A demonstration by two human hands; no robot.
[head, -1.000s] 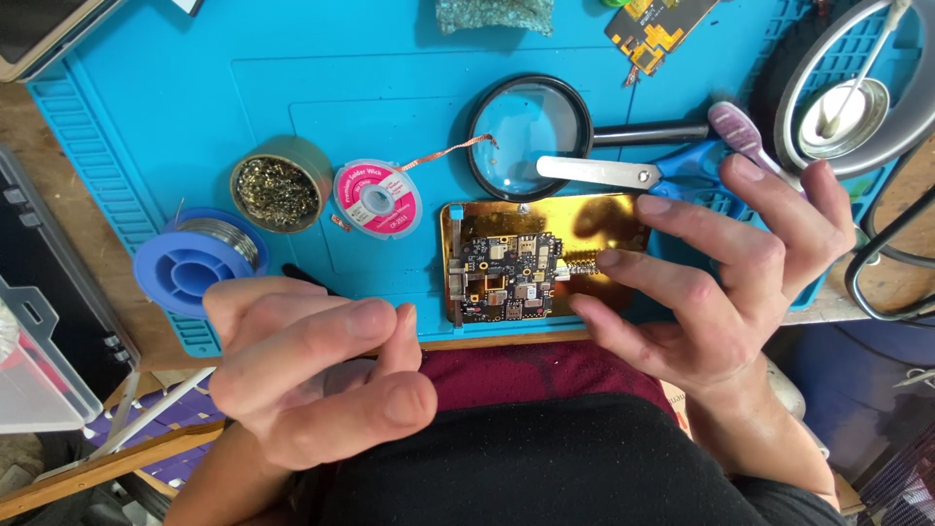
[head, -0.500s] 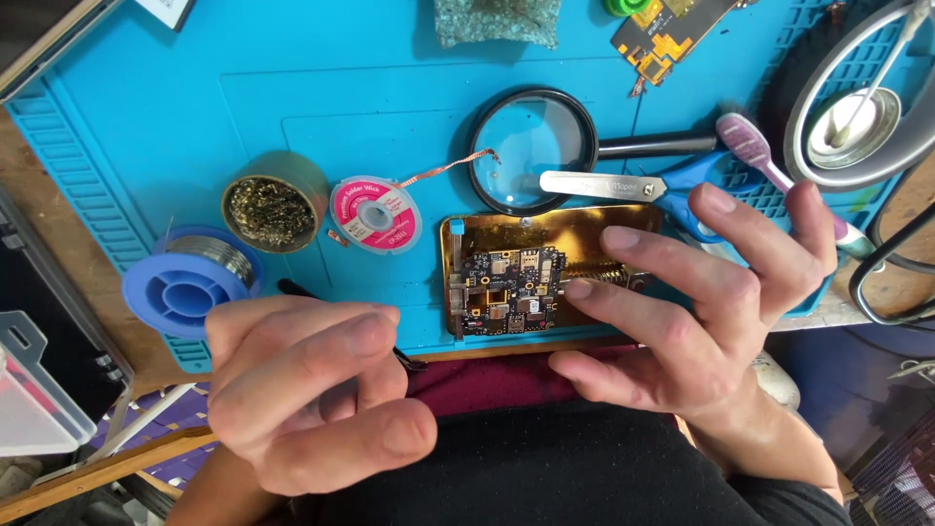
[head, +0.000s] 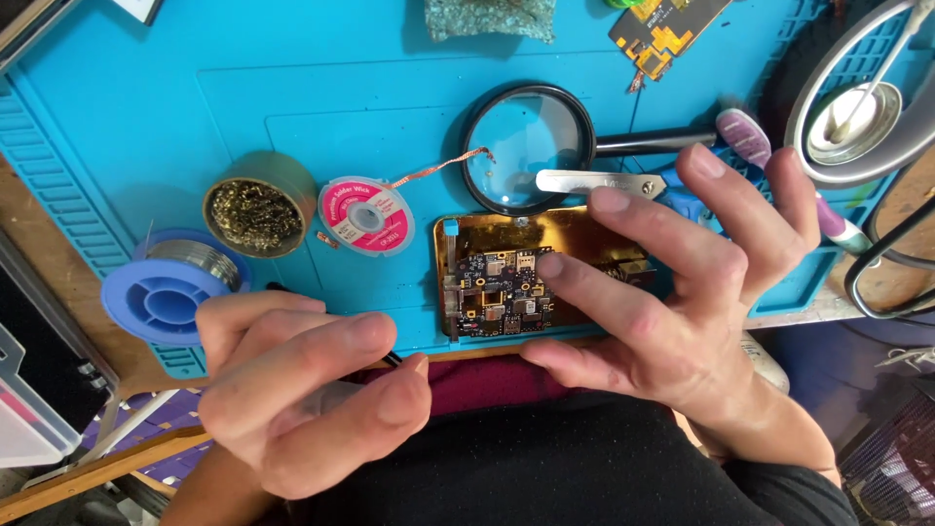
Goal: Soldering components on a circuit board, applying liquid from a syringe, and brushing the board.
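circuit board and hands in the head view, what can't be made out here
- Circuit board, head view: its right part is hidden under the right hand fingers.
- Tool in the left hand: only a dark tip shows; the curled fingers cover the rest.
- Ring lamp: cut off by the top and right edges.
- Tweezers: far end is hidden behind the right hand.

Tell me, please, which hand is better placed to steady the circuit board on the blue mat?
The right hand, probably: its fingers already lie across the circuit board and its gold holder. The left hand is closed around a dark tool, off the board.
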